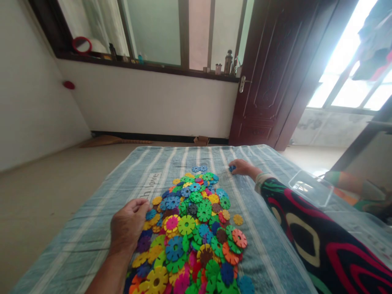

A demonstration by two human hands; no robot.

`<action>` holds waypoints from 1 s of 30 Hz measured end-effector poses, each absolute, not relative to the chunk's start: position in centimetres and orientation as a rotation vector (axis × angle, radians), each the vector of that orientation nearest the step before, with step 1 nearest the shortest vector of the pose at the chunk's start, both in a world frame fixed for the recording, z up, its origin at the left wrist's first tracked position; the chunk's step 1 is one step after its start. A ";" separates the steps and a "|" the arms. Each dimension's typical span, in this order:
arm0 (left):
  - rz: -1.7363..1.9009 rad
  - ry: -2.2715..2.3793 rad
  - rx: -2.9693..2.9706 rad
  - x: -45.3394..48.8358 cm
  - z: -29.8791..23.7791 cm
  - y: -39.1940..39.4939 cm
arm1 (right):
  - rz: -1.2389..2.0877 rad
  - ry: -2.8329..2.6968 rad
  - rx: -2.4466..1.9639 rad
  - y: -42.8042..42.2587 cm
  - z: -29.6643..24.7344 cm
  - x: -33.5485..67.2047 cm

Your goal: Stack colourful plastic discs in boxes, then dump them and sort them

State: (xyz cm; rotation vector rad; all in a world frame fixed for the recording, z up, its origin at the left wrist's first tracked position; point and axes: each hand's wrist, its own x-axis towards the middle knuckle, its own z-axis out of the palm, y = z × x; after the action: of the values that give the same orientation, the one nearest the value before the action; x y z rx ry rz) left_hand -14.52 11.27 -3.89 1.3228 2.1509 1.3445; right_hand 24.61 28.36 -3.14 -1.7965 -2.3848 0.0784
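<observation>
Where the blue-grey cloth with pale stripes (113,204) stretches beyond a heap of colourful, notched, flower-shaped plastic discs (186,225), the right hand (242,167) reaches out, palm down, with its fingertips pinched on a small dark-blue notched plastic piece (232,168) at or just above the cloth. Its arm wears a black sleeve with swirling pink, cream and green shapes (306,228), ending in a light cuff at the wrist. To the left of that hand, near the far tip of the heap, two blue notched discs lie side by side (199,169), well apart from the pinched piece. The left hand (127,224), its forearm bare, is at the left edge of the heap with its fingers curled inward and drawn close together; whether anything is between them cannot be told. Just beside its fingertips lies a blue disc (150,214), and beyond them dark lettering reading "love" (154,179) shows on the cloth. The heap itself mixes green, yellow, blue, orange, pink, purple and brown discs, overlapping and spreading wider toward the near edge, while one yellow-orange disc (238,219) lies slightly off its right side. Past the sleeve, a clear plastic container (310,188) stands on the right, and a dark-red panelled door (269,81) rises behind the cloth.
</observation>
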 end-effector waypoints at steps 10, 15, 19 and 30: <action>1.323 2.144 1.386 -14.7 -4.1 11.3 | 0.069 -2.338 -1.664 27.1 -2.3 23.0; 1.338 2.126 1.355 -14.8 -4.4 11.4 | 0.126 -2.392 -1.437 25.4 -1.3 19.3; 1.328 2.125 1.373 -14.8 -4.4 11.3 | 0.180 -2.457 -1.252 23.7 -0.9 15.9; 1.271 2.146 1.418 -14.7 -4.3 11.2 | 0.089 -2.772 -1.002 20.8 0.3 9.9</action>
State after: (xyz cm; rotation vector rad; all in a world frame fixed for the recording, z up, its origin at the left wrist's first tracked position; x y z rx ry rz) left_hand -14.67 11.24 -4.34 1.4182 2.1461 1.2711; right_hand 9.86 20.80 0.25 -1.0023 -2.7724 0.0888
